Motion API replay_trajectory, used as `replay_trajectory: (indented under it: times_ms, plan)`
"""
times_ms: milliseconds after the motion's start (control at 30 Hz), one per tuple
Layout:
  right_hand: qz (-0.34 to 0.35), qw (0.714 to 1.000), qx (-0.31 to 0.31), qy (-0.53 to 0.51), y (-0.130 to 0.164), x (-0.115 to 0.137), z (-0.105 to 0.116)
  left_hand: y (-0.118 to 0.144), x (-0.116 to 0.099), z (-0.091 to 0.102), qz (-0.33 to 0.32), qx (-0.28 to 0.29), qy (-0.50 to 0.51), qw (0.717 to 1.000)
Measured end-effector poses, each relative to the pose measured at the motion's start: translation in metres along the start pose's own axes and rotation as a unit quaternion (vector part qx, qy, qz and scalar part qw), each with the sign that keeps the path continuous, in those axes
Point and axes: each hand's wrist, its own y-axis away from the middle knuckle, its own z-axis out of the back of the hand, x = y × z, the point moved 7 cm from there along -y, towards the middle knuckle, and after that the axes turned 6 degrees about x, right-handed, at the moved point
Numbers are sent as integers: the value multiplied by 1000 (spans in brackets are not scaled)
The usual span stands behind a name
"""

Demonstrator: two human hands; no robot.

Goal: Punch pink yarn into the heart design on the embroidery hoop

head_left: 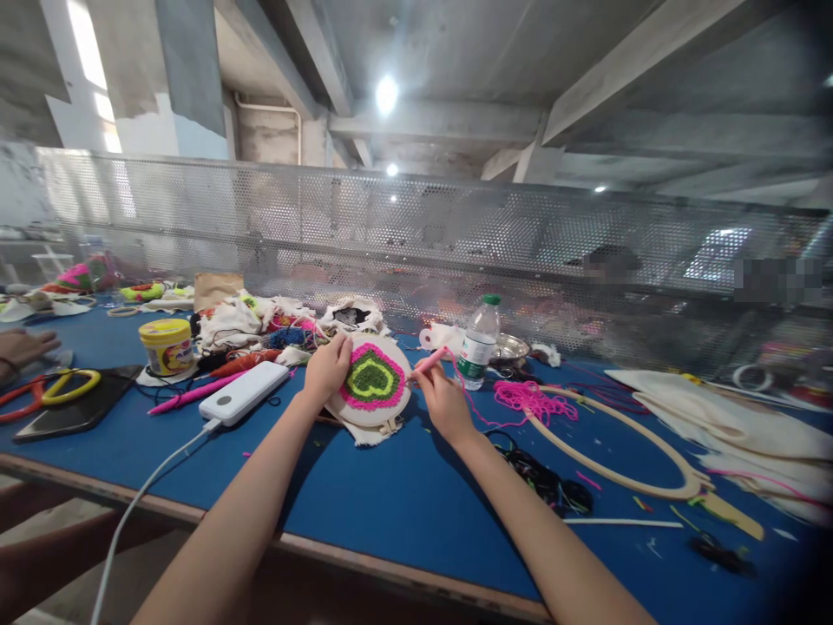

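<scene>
My left hand [326, 369] grips the left edge of a small round embroidery hoop [396, 408], which is tilted up toward me above the blue table. Its white cloth carries a looped yarn heart in dark green and lime, with a pink border [357, 399]. In my right hand [442, 399] is a pink punch needle [430, 361], its tip at the right side of the hoop. Pink yarn runs from the tool toward a loose pink yarn pile [530, 401] on the right.
A water bottle [480, 343] stands behind my right hand. Right of it lie a large empty hoop [625, 469], black yarn [540, 473] and folded cloth [729, 408]. Leftward are a white power bank [244, 392], yellow tub [166, 347], scissors [70, 386] and another person's hand [26, 350].
</scene>
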Motion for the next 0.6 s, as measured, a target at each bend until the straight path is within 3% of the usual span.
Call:
replay_trajectory:
  times_ms: [367,600]
  plan:
    - [0,1000,-1,1,0,-1,-3,0,2,-1,5,-7,-1,1000]
    - [38,995,16,91,-2,7,-4,1,0,1,3,-5,7,1000]
